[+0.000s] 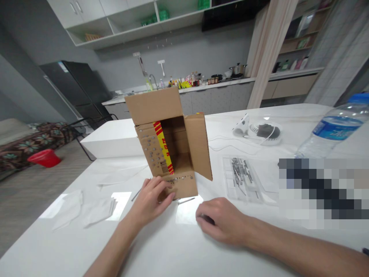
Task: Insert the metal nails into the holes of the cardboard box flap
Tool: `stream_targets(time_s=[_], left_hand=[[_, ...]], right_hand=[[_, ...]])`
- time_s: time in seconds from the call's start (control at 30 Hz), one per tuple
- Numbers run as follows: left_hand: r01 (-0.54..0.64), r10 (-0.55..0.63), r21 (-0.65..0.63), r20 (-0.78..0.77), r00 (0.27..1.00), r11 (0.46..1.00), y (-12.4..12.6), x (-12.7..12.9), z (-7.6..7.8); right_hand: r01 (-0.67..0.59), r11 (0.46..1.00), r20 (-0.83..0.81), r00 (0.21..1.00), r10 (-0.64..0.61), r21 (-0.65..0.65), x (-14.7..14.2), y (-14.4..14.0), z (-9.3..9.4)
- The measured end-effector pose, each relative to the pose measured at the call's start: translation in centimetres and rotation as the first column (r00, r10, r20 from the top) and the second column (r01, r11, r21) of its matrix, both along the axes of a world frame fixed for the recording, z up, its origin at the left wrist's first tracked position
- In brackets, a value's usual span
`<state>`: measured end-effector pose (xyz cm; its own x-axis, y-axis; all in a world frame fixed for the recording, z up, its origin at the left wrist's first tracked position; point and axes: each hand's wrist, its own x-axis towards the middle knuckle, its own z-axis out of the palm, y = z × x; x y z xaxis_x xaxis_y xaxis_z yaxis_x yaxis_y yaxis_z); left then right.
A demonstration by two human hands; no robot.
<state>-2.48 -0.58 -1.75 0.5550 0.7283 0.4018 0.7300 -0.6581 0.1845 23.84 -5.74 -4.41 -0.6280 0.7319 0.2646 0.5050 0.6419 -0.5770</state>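
Clenched, the right hand's (220,221) grip is wrapping around a dark object (208,219), mostly hidden by the fingers. I'm bending the left hand's (154,200) fingers over the lower flap (186,188) of a cardboard box (176,142); whether that grip is pinching it or just resting there, I cannot tell. One box is standing open-mouthed on the glossy white tabletop (173,246), ahead of both hands, showing matte brown board and one strip of red-and-yellow tape (163,148). Many small, round grey heads (154,149) are dotting its left panel, and a row of them is running along the lower flap. I'm counting two slim metal pieces (186,201) lying loose: one just in front of the flap, one left of the left hand. One clear, compartmented plastic case (227,181) is holding a jumble of shiny metal rods (241,173) beyond the right hand. My left forearm is slanting up from the bottom edge; my right is reaching in from the lower right, its fist resting low, knuckles up.
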Motion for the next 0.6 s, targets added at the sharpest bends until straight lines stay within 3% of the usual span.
stream_targets(time_s=[0.2,0.6], left_hand=[[-0.158,0.158,-0.004,0.044,0.986,0.987,0.9,-0.7,-1.0],[-0.165,0.168,-0.046,0.073,0.983,0.985,1.0,-0.4,-1.2]], right_hand=[[-0.004,1.000,0.005,1.000,0.004,-0.002,0.0,0.1,-0.2],[-0.009,1.000,0.005,1.000,0.009,-0.004,0.0,0.0,0.1]])
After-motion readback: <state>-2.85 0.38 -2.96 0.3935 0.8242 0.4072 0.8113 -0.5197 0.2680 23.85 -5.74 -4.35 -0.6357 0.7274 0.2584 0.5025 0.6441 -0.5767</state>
